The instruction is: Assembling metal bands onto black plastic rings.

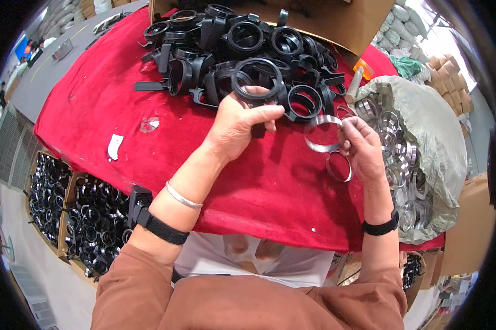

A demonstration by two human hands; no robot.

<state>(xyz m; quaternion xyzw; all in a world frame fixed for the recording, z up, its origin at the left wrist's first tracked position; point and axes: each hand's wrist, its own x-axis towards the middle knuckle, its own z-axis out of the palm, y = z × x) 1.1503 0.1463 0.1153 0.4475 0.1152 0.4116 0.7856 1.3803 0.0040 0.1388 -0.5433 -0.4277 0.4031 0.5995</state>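
Observation:
Above the red cloth, my left hand is closed round a black plastic ring with a short handle-like stem, its open face tilted up. To its right, my right hand pinches a thin shiny metal ring between thumb and fingers. The two rings are apart. Just below the pinched one, another metal ring shows beside my right fingers; whether they touch it I cannot tell. A heap of black plastic rings with flat tabs lies beyond my left hand.
A pale plastic bag of metal rings stands at the right, near a wooden-handled tool. Behind the heap is an open cardboard box. A white scrap lies on the red cloth. Boxes of black parts sit lower left.

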